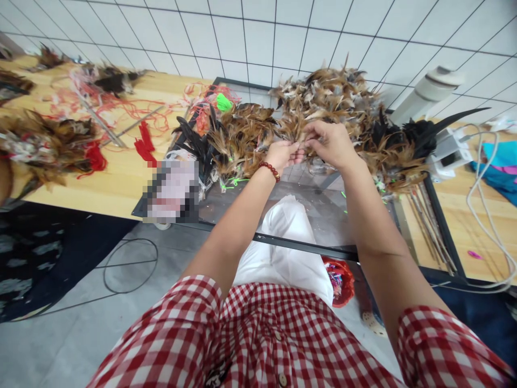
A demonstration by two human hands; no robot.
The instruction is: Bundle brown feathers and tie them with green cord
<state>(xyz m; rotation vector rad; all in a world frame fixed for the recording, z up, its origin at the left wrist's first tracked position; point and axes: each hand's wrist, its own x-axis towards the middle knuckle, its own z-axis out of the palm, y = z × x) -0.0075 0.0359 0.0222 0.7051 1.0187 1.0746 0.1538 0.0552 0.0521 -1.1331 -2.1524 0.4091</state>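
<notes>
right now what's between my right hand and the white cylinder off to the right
In the head view, a heap of brown and black feathers fills the stretch from the right hand to the white cylinder.

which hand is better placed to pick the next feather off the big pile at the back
Right, probably: the right hand lies right against the big feather pile, while the left hand sits lower, by the smaller brown bunch.
</notes>
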